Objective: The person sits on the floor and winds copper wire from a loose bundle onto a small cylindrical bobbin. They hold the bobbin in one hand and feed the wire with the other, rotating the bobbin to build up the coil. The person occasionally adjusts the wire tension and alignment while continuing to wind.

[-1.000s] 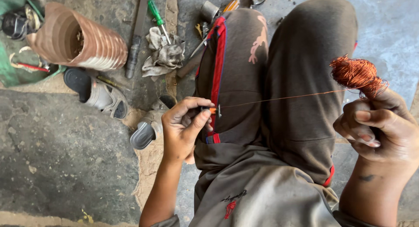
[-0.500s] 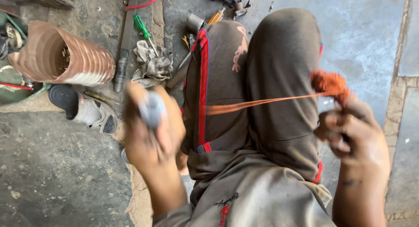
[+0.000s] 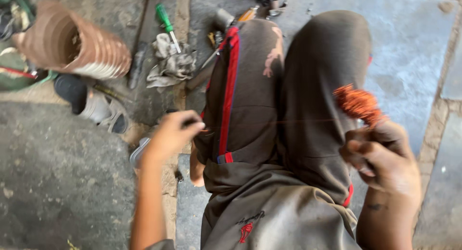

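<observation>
The left hand (image 3: 171, 134), left of centre, pinched the end of a thin copper wire (image 3: 279, 121) between closed fingertips. The wire ran level across the knees to a wire bundle (image 3: 357, 103) at right of centre. The right hand (image 3: 385, 161), lower right, had its fingers curled shut around the base of that orange bundle, which stuck up above the fist. In the upper left a ribbed brown tube (image 3: 77, 45) lay on its side, open mouth to the left; some dark debris showed inside, too blurred to name. Near it lay a green screwdriver (image 3: 166, 20), a grey rag (image 3: 171, 65) and a sandal (image 3: 91, 103) on the floor (image 3: 57, 182).
</observation>
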The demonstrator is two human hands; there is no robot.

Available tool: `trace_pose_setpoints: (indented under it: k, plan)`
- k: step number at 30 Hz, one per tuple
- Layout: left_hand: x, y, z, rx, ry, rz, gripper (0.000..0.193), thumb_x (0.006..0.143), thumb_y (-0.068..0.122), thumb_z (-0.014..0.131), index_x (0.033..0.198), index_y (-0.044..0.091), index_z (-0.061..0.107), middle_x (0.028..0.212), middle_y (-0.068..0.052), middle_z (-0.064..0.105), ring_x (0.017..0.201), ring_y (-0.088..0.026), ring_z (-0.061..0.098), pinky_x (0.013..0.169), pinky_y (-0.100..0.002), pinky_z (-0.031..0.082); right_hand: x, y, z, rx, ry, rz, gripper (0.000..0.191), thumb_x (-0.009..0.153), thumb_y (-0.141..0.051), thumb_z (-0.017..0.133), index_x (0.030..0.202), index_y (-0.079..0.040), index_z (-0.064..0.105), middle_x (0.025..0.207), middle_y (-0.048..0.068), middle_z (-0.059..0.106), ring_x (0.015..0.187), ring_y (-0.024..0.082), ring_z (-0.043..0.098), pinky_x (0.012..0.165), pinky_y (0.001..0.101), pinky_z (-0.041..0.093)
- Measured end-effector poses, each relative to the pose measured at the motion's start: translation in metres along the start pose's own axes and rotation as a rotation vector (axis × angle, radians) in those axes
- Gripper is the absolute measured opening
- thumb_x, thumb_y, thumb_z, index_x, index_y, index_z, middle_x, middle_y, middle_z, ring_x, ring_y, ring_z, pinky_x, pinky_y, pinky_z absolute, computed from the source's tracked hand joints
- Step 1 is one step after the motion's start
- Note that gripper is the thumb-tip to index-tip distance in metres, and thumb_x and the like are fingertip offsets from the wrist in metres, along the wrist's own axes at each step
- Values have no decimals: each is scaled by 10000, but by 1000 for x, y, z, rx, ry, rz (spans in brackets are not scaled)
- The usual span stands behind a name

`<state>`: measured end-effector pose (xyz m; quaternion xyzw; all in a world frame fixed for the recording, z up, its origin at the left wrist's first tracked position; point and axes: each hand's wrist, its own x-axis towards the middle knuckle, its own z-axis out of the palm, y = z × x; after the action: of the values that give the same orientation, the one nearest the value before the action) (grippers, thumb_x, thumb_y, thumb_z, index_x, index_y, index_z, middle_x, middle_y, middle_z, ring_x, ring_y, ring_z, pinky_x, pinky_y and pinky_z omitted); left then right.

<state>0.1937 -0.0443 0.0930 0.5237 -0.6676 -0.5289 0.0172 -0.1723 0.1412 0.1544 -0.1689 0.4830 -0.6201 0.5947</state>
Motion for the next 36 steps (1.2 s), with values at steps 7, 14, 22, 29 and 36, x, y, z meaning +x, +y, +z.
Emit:
trace_pose_setpoints:
  k: [7, 14, 22, 29, 36]
  plan:
    - [-23, 101, 111, -320, 323, 700, 233, 1022, 162, 679, 1171, 0, 601, 1107, -156, 659, 1065, -342, 650, 950, -399, 507, 22, 1, 29, -198, -147, 43, 210, 857, 164, 528, 1039, 112, 618, 605, 16, 452, 462, 100, 348, 423, 274, 263]
    - [41, 110, 113, -1069, -777, 219, 217, 1037, 236, 610, 980, 34, 666, 754, 27, 564, 611, -45, 474, 530, -239, 370, -9, -6, 16, -164, -342, 147, 223, 804, 80, 613, 1014, 127, 671, 606, -1, 536, 511, 89, 442, 466, 286, 338]
    - [12, 126, 105, -477, -272, 686, 298, 1085, 253, 570, 941, 10, 665, 785, 70, 622, 753, -14, 598, 679, -210, 488, -17, 16, 4, -823, -11, 165, 152, 817, 24, 591, 908, 24, 713, 663, -22, 585, 586, 43, 507, 502, 245, 429]
    - [17, 129, 133, -1235, -533, -33, 175, 1031, 205, 555, 974, 111, 692, 630, 75, 488, 522, -51, 468, 476, -223, 341, -21, 23, -10, -120, -310, 115, 381, 850, 75, 636, 1228, 39, 667, 665, -42, 518, 551, 58, 435, 476, 255, 338]
    - [7, 145, 111, -501, -284, 575, 305, 1109, 207, 566, 882, 7, 601, 766, 37, 559, 719, -73, 530, 654, -263, 456, -10, 4, -28, -880, -341, -36, 131, 805, 30, 659, 931, 11, 692, 677, -28, 589, 600, 48, 510, 544, 248, 432]
